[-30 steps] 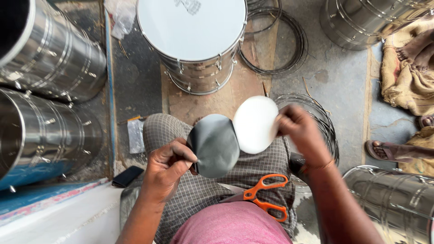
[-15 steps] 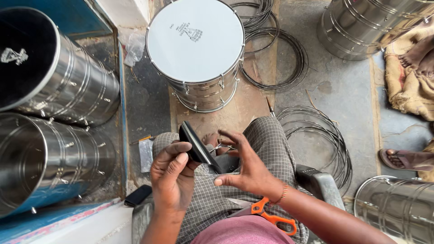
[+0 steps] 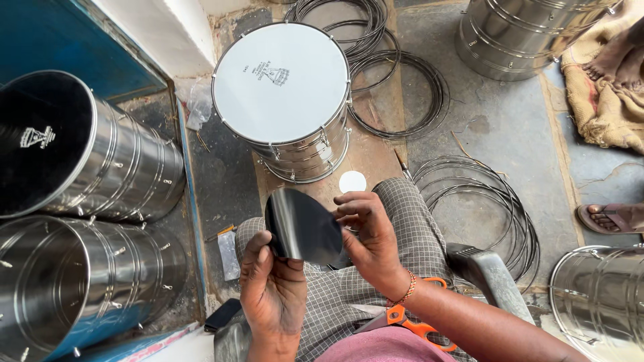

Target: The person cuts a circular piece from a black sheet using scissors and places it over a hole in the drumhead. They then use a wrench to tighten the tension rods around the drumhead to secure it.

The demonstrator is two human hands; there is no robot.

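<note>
A round black glossy disc (image 3: 303,226) is held over my lap. My left hand (image 3: 272,288) grips its lower left edge with thumb and fingers. My right hand (image 3: 367,236) touches the disc's right edge with bent fingers. A small white round piece (image 3: 352,182) lies on the floor just beyond my knee, in front of an upright steel drum with a white head (image 3: 282,84). Orange-handled scissors (image 3: 409,323) rest on my lap under my right forearm.
Two steel drums (image 3: 87,161) lie on their sides at left, one with a black head. More steel drums stand at top right (image 3: 523,33) and bottom right (image 3: 597,295). Metal wire hoops (image 3: 483,201) lie on the floor. A person's sandalled foot (image 3: 607,218) is at right.
The white round piece has left my right hand and now lies on the floor. My right hand has come back to the black disc, which is turned face up again.
</note>
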